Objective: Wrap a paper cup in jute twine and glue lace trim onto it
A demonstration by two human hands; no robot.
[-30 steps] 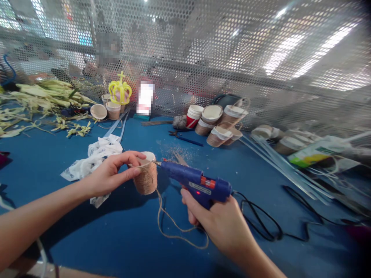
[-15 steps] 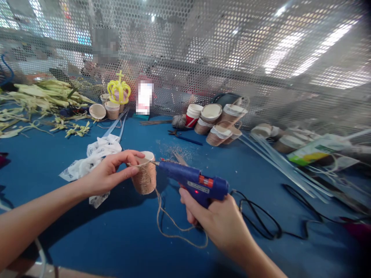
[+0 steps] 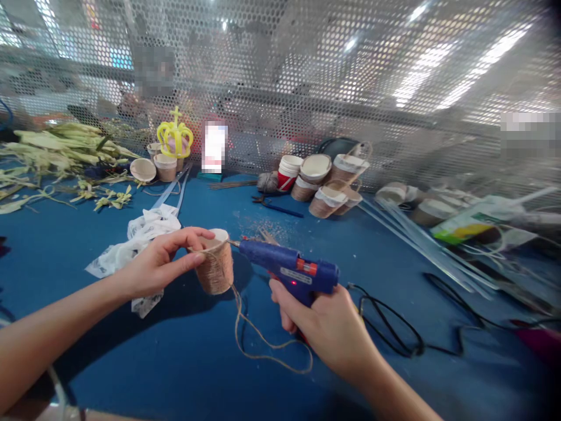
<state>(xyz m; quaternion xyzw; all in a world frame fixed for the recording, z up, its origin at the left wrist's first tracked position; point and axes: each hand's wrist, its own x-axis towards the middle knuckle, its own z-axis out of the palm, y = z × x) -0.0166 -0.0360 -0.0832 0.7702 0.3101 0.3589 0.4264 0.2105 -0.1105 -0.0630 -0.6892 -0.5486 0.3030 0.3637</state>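
My left hand (image 3: 175,257) pinches the rim of a small paper cup (image 3: 217,270) wrapped in brown twine, thumb outside and fingers at the opening. Around my right hand (image 3: 318,316) is the handle of a blue hot glue gun (image 3: 280,263) with a small red light lit. Its metal nozzle points left and meets the cup's upper right side near the rim; whether it touches cannot be made out. A loose length of twine (image 3: 263,359) hangs from the cup and loops over the blue table toward my right wrist. Crumpled white lacy cloth (image 3: 149,231) lies behind my left hand.
Twine-wrapped cups (image 3: 328,199) stand at the back, with blue-handled pliers (image 3: 280,207) in front. Clear glue sticks (image 3: 421,245) and the black cord (image 3: 394,327) lie right. Dried husks (image 3: 65,149) and a yellow crown-shaped piece (image 3: 175,137) are at back left, before a perforated metal screen (image 3: 263,70).
The whole view has shifted slightly, so everything appears a little further left. Both hands keep their holds, and the glue gun's nozzle stays by the cup's rim.
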